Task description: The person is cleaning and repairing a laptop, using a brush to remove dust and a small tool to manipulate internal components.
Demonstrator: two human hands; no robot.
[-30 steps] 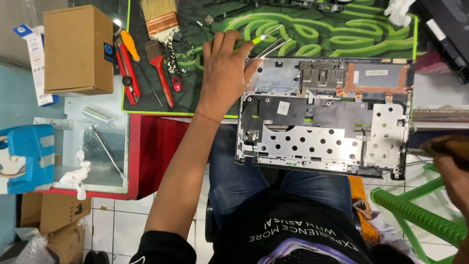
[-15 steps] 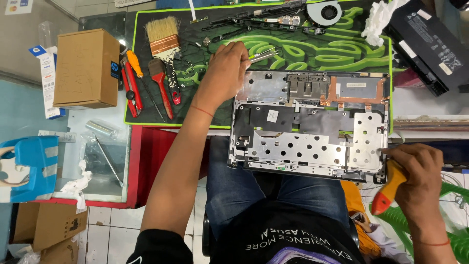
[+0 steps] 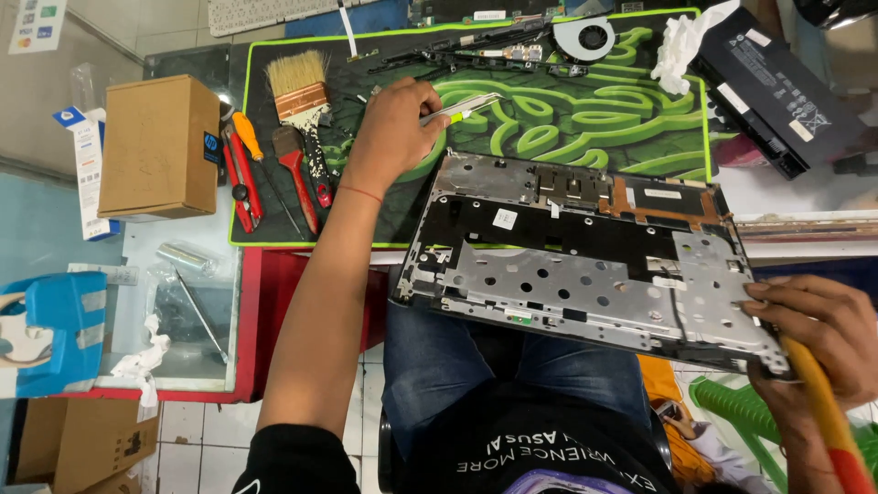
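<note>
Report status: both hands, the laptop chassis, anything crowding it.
Left hand pinching metal tweezers over the green mat. Right hand gripping orange-handled tool at the laptop chassis corner. Chassis tilted, propped on lap. Nothing lying on it.

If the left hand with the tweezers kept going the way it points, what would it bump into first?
Probably nothing soon: the left hand aims its tweezers right, across the bare green mat. Depth is unclear.

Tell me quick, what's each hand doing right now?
Left hand: closed on metal tweezers over the green mat.
Right hand: closed on an orange-handled screwdriver at the laptop chassis corner.
</note>
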